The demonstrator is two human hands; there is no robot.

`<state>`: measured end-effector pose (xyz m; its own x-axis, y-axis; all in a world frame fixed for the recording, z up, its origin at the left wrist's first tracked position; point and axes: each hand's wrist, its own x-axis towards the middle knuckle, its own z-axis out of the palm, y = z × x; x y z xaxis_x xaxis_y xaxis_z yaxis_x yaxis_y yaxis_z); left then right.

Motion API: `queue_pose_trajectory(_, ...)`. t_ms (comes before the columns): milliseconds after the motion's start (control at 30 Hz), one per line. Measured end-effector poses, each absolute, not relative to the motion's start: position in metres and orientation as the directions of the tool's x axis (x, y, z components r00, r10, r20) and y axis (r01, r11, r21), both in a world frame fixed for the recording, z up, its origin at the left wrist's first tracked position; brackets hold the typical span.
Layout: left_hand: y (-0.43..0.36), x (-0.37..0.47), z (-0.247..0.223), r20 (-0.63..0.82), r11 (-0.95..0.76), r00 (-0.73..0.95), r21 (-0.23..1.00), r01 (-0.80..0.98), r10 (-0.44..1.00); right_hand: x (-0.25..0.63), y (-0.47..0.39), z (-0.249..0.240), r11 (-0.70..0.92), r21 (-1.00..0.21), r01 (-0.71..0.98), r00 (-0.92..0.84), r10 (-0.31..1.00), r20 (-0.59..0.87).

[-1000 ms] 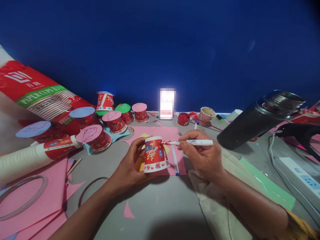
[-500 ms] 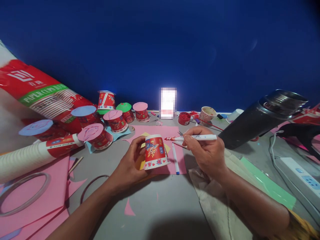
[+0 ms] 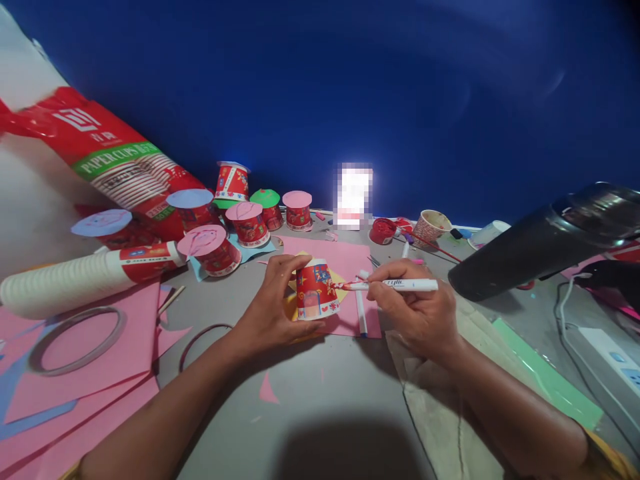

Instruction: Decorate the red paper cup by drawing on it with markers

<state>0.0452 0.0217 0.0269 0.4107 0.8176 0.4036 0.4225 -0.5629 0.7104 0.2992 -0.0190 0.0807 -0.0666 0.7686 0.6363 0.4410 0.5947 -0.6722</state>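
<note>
My left hand (image 3: pixel 273 303) grips a red printed paper cup (image 3: pixel 315 290), held upside down with its white rim at the bottom. Its thumb is under the rim and its fingers are on the far side and top. My right hand (image 3: pixel 415 307) is closed around a white marker (image 3: pixel 400 285); the red tip points left and is at the cup's right side, though I cannot tell if it touches. Behind the cup lie yellow paper and a pink sheet (image 3: pixel 335 252). A second white marker (image 3: pixel 361 313) rests on that sheet.
Several decorated cups (image 3: pixel 249 223) with paper discs on top stand at back left, near a paper cup bag (image 3: pixel 115 153) and a cup stack (image 3: pixel 90 277). A tape ring (image 3: pixel 75 340) lies on pink paper. To the right are a dark flask (image 3: pixel 530 243), a cloth (image 3: pixel 425 387) and a power strip (image 3: pixel 607 357).
My left hand has turned the cup, so another part of its print faces me. The marker tip has come lower along the cup's right side. The whole view has shifted slightly.
</note>
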Motion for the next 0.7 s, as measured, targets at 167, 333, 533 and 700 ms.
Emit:
queue_pose_trajectory(167, 0.0183, 0.0478, 0.0285, 0.440, -0.604, 0.429, 0.682, 0.411, 0.789, 0.2910, -0.0208, 0.0792, 0.684, -0.575, 0.450, -0.163, 0.695, 0.700)
queue_pose_trajectory(333, 0.0138, 0.0521, 0.0334, 0.414, -0.573, 0.417, 0.713, 0.403, 0.809, 0.2911, -0.0213, 0.0791, 0.659, -0.565, 0.497, -0.183, 0.716, 0.674)
queue_pose_trajectory(533, 0.0156, 0.0499, 0.0343, 0.368, -0.526, 0.410, 0.754, 0.393, 0.834, 0.2943, -0.0202, 0.0808, 0.648, -0.543, 0.534, -0.175, 0.713, 0.679)
queue_pose_trajectory(700, 0.0173, 0.0479, 0.0328, 0.351, -0.494, 0.392, 0.791, 0.361, 0.850, 0.2956, -0.0211, 0.0819, 0.631, -0.581, 0.515, -0.113, 0.721, 0.683)
